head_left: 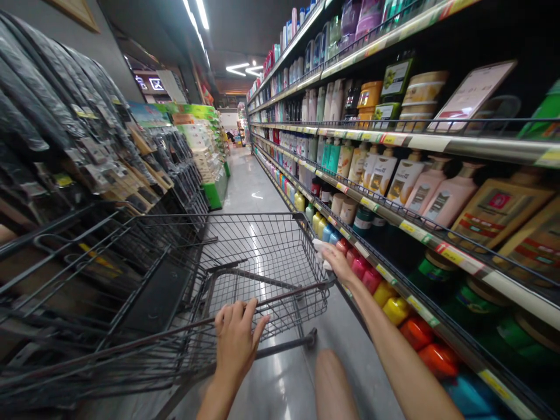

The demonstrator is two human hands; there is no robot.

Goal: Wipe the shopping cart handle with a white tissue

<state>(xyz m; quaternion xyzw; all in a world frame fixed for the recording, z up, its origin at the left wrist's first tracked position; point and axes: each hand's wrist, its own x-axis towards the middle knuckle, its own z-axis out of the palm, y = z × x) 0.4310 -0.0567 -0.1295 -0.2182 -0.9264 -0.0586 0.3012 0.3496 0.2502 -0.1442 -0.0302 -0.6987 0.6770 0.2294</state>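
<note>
Dark goods in clear plastic line an aisle at ten o'clock. From nine round to five o'clock spreads a black wire shopping cart, its slim bars forming an open mesh that shows the glossy gray floor beneath, with a slender dark handle crossing the near end. At seven o'clock, the left hand curls its fingers over that handle, thumb apart. A crumpled white tissue or cloth, thin and soft-edged, pokes out at four o'clock from the right hand, which grasps it just beyond the cart's corner. At three o'clock, shelves carry white, pink and gold pump bottles above rounded red, yellow and orange containers.
</note>
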